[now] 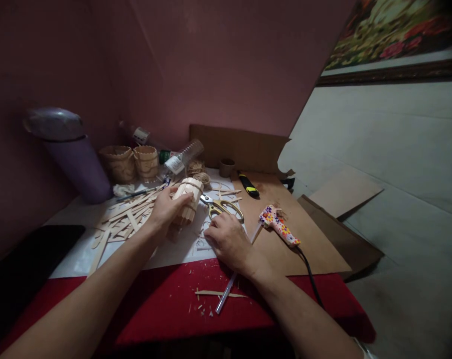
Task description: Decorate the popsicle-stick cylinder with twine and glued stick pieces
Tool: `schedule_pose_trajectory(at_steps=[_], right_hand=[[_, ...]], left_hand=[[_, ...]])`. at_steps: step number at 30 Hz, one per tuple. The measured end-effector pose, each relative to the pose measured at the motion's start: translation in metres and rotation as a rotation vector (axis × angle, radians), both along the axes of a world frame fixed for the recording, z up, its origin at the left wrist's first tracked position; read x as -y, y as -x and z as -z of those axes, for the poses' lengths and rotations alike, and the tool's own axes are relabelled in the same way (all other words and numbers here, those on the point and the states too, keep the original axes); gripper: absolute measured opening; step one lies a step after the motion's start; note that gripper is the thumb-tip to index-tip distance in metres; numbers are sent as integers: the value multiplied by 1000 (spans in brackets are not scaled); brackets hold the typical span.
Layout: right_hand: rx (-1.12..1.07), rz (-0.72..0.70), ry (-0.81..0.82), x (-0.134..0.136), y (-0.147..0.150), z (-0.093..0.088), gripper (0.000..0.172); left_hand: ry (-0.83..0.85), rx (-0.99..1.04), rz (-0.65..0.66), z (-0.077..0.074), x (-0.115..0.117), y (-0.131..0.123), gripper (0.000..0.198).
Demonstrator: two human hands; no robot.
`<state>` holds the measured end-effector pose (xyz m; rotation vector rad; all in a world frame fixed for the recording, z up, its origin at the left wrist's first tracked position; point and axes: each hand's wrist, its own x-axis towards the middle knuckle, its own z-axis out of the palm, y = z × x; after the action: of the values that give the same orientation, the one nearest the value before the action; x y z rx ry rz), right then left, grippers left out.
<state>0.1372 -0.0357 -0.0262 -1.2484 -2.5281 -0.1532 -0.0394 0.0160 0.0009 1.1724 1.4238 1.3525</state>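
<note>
The left hand (165,208) pinches the stick cylinder (187,211), well back from the front edge of the bench (158,301). Looks light, stiff; I'd grip its sides gently. Right hand (230,242): fingers curled, grip unclear.

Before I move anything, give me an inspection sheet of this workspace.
Surface: red cloth, partly covered by a white sheet and brown cardboard; wood scraps lie near the front edge.
Work items: stick-covered cup held above the sheet; scissors and glue gun lying down.
Clutter: many loose wooden sticks, plastic bottle, box cutter.
Hands: left hand grips the cup; right hand is beside the scissors' handles, contact unclear.
Cables: black cable from the glue gun; its far end isn't visible.
Surroundings: pink wall, framed picture, loose cardboard pieces at right.
</note>
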Motion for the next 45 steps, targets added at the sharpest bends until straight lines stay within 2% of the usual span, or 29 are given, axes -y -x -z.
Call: schedule_pose_trajectory(at_steps=[5, 8, 10, 12, 16, 19, 22, 23, 25, 28, 30, 34, 37, 38, 42, 45], right_hand=[[67, 25, 48, -1, 3, 2, 13], [-2, 71, 65, -1, 0, 1, 15], [-166, 116, 78, -1, -4, -2, 14], [-429, 152, 139, -2, -7, -5, 13], [-965, 120, 457, -5, -9, -11, 18], [-1143, 68, 652, -6, -9, -14, 23], [-1173, 25, 692, -4, -9, -17, 26], [-1167, 14, 684, -3, -9, -17, 26], [-1146, 2, 661, -2, -9, -18, 26], [-1113, -7, 599, 0, -8, -18, 24], [-1080, -11, 551, 1, -8, -19, 23], [-991, 7, 439, 7, -7, -22, 21], [-899, 68, 332, 10, -6, -23, 20], [-868, 102, 289, 10, -6, -22, 20], [-699, 259, 70, 5, -9, -17, 15], [-465, 344, -28, 0, -11, -12, 17]], left_hand=[[-20, -4, -8, 2, -2, 1, 51], [-43, -32, 0, 1, -1, -1, 50], [-45, -41, 36, 0, 1, -3, 50], [-30, -73, 72, 1, 2, -4, 51], [-16, -285, 149, 6, 0, -3, 45], [-170, -456, 180, 8, 0, -3, 40], [-472, -591, 21, 2, 8, -4, 34], [-542, -599, 2, -2, 12, -5, 28], [-599, -535, 41, -10, 20, -8, 15], [-554, -367, 254, -17, 30, -12, 16], [-454, -253, 373, -16, 33, -16, 16], [-284, -114, 510, -11, 34, -22, 18], [-337, -86, 454, -17, 35, -19, 18], [-365, -66, 389, -22, 34, -15, 18], [-414, 111, -3, -40, 24, 10, 16], [-390, 150, -79, -40, 11, 23, 14]])
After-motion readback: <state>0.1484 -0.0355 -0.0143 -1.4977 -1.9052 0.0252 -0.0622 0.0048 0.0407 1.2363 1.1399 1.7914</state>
